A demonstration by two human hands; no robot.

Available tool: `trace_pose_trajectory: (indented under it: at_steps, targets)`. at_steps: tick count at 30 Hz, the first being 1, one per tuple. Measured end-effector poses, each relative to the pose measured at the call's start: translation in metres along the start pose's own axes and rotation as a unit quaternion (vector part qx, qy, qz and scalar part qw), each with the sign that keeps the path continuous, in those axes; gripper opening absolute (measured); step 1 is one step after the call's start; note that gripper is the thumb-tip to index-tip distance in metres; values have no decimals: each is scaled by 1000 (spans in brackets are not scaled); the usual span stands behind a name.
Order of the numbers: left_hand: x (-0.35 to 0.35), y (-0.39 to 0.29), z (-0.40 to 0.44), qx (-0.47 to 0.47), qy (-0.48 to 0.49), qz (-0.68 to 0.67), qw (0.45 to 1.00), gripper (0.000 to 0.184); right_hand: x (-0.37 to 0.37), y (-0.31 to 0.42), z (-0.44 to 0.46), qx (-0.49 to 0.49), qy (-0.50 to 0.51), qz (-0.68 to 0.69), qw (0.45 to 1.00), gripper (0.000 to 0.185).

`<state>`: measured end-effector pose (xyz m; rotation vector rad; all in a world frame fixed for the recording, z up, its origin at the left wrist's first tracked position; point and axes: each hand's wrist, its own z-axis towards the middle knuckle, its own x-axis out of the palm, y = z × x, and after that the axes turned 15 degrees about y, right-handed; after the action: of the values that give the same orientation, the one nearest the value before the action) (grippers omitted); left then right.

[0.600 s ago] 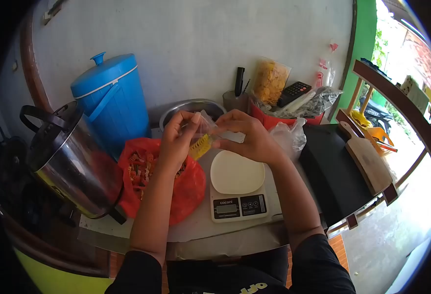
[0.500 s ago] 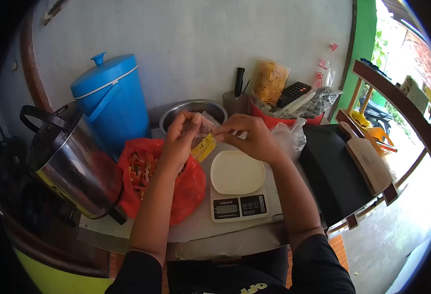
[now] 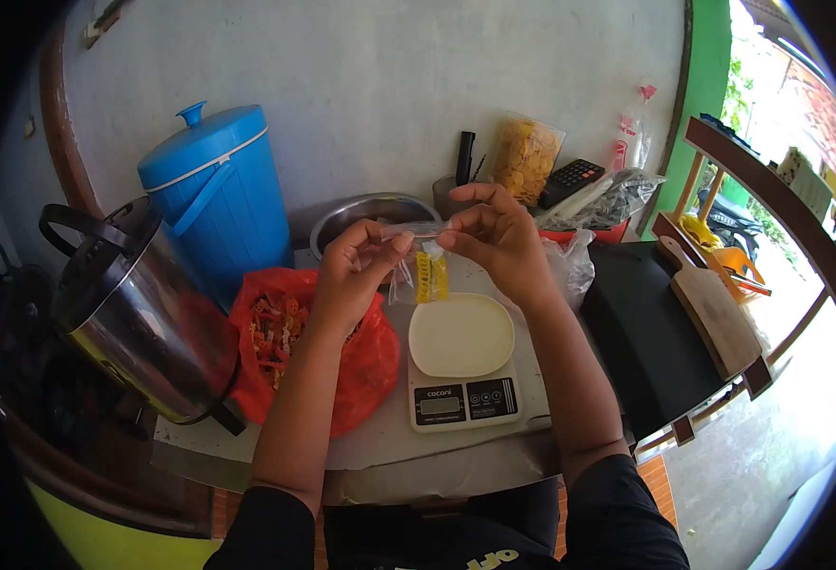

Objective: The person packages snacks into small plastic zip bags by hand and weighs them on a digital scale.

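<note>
While your left hand (image 3: 359, 271), right hand (image 3: 502, 242) pinch top of clear packet (image 3: 425, 274), closure unclear; red plastic bag (image 3: 369, 372), packet's eight o'clock, holds many pieces.

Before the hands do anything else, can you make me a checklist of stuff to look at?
1. Left hand pinching the small clear plastic bag with a yellow patch: ok.
2. Right hand gripping that bag's top edge: ok.
3. One hand free: not ok, both are busy.
4. White digital kitchen scale with its platform bare: ok.
5. Number on its grey display: cannot tell.
6. Crinkly red plastic bag open: ok, colourful pieces show inside.
</note>
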<state>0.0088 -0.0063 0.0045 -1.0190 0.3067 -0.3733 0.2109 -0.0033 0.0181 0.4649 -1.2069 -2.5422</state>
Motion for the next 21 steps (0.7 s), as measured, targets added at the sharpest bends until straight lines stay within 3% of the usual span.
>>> trace_pose_trajectory:
  at_steps: [5,14,17,21]
  targets:
    - [1,-1,-1,13,8,18,1000,15,-4,-4,-1,5,38,-59,998,47]
    - [-1,3,-2,32,29,36,998,15,2,-14,0,-13,5,-103,995,44]
    - [-2,-2,-2,20,17,11,1000,14,4,-11,1,-18,17,-129,991,31]
    - [-7,-3,-1,19,4,-1,1000,14,-4,-4,0,71,24,-135,988,20]
